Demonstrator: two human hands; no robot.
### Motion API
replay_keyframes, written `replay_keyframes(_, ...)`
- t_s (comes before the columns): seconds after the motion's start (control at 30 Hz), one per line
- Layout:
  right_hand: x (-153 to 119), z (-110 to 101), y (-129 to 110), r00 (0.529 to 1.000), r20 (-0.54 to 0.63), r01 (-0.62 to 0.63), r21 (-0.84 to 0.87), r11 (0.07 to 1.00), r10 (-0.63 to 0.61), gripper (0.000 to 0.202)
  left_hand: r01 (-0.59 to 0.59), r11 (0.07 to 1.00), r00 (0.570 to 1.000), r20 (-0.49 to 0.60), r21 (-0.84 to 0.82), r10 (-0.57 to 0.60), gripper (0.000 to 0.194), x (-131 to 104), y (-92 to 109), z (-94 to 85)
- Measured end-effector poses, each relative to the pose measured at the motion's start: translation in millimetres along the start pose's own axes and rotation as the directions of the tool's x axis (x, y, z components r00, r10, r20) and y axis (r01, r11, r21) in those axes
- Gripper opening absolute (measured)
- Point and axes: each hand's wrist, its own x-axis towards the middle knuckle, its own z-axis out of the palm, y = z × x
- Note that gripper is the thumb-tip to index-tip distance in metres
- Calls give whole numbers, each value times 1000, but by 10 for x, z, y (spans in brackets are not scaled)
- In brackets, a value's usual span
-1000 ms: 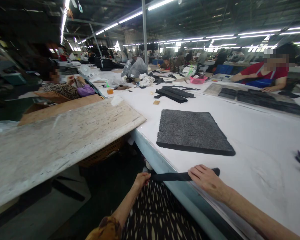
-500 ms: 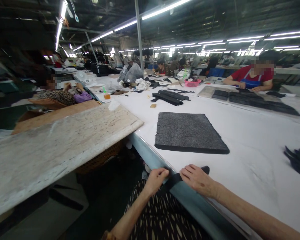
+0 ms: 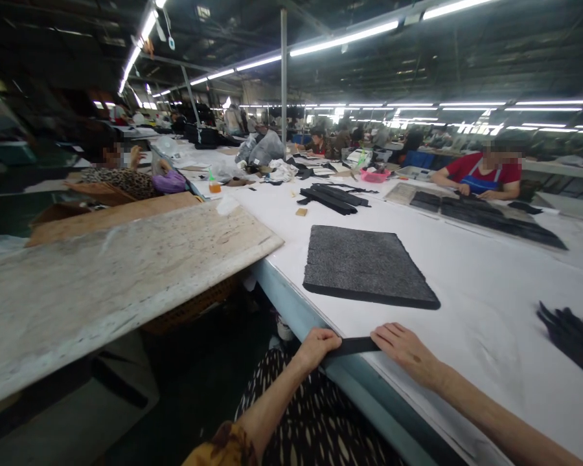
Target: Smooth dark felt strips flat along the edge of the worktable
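Between my hands a narrow black fabric strip (image 3: 355,346) stretches nearly level across the front edge of the white table. My left hand (image 3: 315,347) pinches it near its left end, thumb against the fingers, just over the edge. On the tabletop, my right hand (image 3: 404,349) presses down on the strip with its fingers held together, and they hide its right end. Just beyond both hands lies a stack of dark grey fabric pieces (image 3: 366,265), flat, with a thick black front edge.
Left, a worn pale board (image 3: 126,278) meets the table (image 3: 466,336). Black strips (image 3: 333,197) lie farther back; another dark bundle (image 3: 571,336) is at right. One co-worker (image 3: 483,173) handles dark pieces across the table; another (image 3: 121,175) sits at left.
The strip, earlier hanging over the table edge and bent, is now drawn straight between my hands. Both hands have shifted slightly right, and the strip's end beyond my right hand no longer shows.
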Motion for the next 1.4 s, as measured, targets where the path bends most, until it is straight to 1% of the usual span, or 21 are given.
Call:
replay_keyframes(0.1,-154,-6,92,1000,-23,-21,13,1000,21,31,13,1000,1000,15,-5,-13,31,6,-16,-10)
replay_keyframes(0.2,-154,5,90,999,-35,21,-13,1000,-21,31,7,1000,1000,15,22,-7,31,13,-62,-59)
replay_keyframes(0.3,-14,15,22,994,-25,109,-24,994,-109,30,17,999,1000,-19,51,-16,31,-6,-159,-161)
replay_keyframes(0.47,314,5,-121,978,23,204,51,978,-205,25,95,994,992,-87,55,-90,32,-153,-329,-403)
replay_keyframes(0.53,386,1,-151,974,28,223,73,972,-226,24,112,992,989,-106,60,-105,32,-237,-342,-492)
replay_keyframes(0.63,371,3,-144,976,13,217,83,973,-219,24,128,989,986,-116,76,-119,33,-356,-285,-577)
replay_keyframes(0.8,192,-6,-72,989,7,149,36,988,-149,26,154,983,983,-112,101,-143,36,-472,-128,-591)
replay_keyframes(0.93,71,2,-30,993,28,116,0,993,-116,29,138,983,985,-116,118,-125,35,-503,-39,-569)
replay_keyframes(1.0,-9,9,1,996,28,80,-22,997,-79,32,131,980,986,-126,148,-113,34,-521,-2,-567)
replay_keyframes(1.1,-142,-12,59,999,35,1,-14,1000,-1,35,118,971,985,-152,208,-88,35,-568,52,-570)
replay_keyframes(1.17,-178,-69,73,993,46,-111,17,994,110,31,101,964,984,-167,245,-61,35,-604,95,-556)
replay_keyframes(1.2,-161,-113,63,981,35,-194,37,980,193,30,88,960,985,-165,266,-45,34,-620,124,-537)
replay_keyframes(1.23,-115,-166,38,959,12,-285,70,956,285,30,72,954,987,-157,292,-27,34,-633,159,-507)
replay_keyframes(1.27,-38,-226,0,929,-15,-364,128,922,369,32,52,945,990,-141,324,-6,33,-641,204,-466)
replay_keyframes(1.3,65,-290,-51,901,-27,-417,217,882,433,33,28,932,993,-121,361,17,32,-643,257,-415)
replay_keyframes(1.33,188,-352,-111,883,-11,-441,328,836,470,33,1,917,995,-95,399,40,32,-638,317,-357)
replay_keyframes(1.37,319,-408,-173,878,33,-440,444,781,477,31,-29,901,996,-65,434,64,31,-627,380,-293)
replay_keyframes(1.4,448,-453,-232,887,97,-427,547,720,452,27,-60,885,996,-33,461,85,31,-611,443,-230)
